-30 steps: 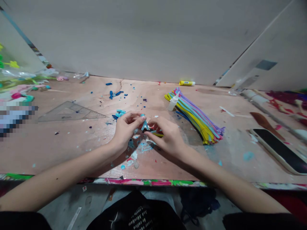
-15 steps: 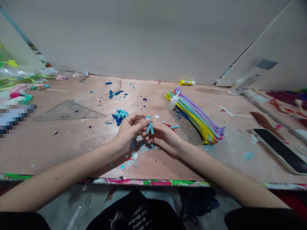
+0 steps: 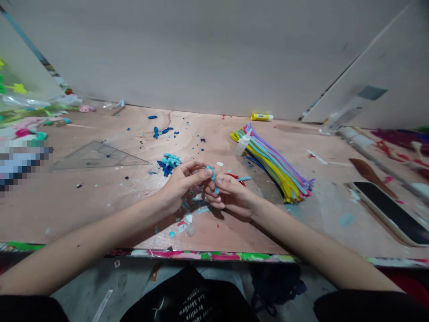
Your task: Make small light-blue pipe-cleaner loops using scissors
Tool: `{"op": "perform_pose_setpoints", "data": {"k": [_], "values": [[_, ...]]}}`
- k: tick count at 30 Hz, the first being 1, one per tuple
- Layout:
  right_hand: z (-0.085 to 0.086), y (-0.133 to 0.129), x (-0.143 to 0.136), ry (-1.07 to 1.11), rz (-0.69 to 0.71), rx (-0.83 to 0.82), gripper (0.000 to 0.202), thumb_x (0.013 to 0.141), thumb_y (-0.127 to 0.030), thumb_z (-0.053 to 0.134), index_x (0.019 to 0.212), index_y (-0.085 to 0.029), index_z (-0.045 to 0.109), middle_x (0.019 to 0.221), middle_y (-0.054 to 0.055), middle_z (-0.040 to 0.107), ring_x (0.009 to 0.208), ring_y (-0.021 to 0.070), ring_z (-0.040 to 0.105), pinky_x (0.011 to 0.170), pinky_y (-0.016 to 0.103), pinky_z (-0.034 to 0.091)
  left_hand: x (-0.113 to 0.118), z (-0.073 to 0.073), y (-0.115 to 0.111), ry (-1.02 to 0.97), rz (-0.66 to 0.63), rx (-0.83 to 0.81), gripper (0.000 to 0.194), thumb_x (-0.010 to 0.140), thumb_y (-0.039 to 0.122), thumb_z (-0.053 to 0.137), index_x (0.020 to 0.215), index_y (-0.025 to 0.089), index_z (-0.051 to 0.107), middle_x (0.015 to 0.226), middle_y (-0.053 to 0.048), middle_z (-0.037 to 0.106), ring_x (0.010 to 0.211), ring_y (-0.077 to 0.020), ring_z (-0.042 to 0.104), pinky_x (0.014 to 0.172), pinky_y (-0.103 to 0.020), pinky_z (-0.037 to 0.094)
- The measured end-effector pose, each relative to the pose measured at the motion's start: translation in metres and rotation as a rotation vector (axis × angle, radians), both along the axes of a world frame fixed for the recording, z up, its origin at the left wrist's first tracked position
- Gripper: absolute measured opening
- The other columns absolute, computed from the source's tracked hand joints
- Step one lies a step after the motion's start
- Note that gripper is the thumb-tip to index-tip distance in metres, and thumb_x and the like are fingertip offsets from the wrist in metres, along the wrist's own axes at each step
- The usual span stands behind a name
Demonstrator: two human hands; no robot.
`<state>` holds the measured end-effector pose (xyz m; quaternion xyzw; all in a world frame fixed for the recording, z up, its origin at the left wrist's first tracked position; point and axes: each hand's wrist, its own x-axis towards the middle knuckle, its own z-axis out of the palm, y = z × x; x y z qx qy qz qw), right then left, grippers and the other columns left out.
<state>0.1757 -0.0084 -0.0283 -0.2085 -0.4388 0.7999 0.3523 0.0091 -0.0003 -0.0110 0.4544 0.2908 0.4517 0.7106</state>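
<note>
We hold a small light-blue strip, fuzzy-looking and curled over at its top [image 3: 213, 179], above the middle of the pinkish wooden tabletop [image 3: 127, 214]. Our left hand [image 3: 184, 182] pinches its rounded upper end between thumb and finger, and our right hand [image 3: 236, 191] meets it, fingertips closed on the narrow lower part. Near our left hand lies a heap of short, stubby light-blue and dark-blue pieces [image 3: 169, 163]; to the right, soft, slender multicoloured stems form a long bundle [image 3: 276, 163] beside a translucent white plastic nozzle bottle [image 3: 242, 146].
</note>
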Motion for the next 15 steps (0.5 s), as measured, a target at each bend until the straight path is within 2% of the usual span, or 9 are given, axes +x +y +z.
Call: {"op": "perform_pose_setpoints", "data": {"k": [6,15], "values": [[-0.0006,-0.0005,0.0038,0.008,0.066,-0.084,0.024,0.079,-0.037,0.074,0.075,-0.016,0.063,0.060,-0.003,0.049,0.052,0.0075,0.042,0.043,0.017,0.037,-0.0042,-0.0012,0.0003,-0.052,-0.107,-0.010,0.021,0.075,0.032,0.079,0.085,0.020,0.065,0.068,-0.001,0.069,0.057,-0.0150,0.067,0.060,-0.031,0.058],[-0.0085,-0.0038,0.0017,0.019,0.034,-0.136,0.027,0.075,-0.035,0.078,0.084,-0.017,0.060,0.059,-0.005,0.057,0.047,0.0065,0.050,0.040,0.016,0.045,-0.0033,0.0033,-0.0009,-0.019,-0.071,0.050,0.023,0.070,0.028,0.083,0.082,0.016,0.067,0.068,0.001,0.069,0.054,-0.0099,0.063,0.054,-0.021,0.053]]}}
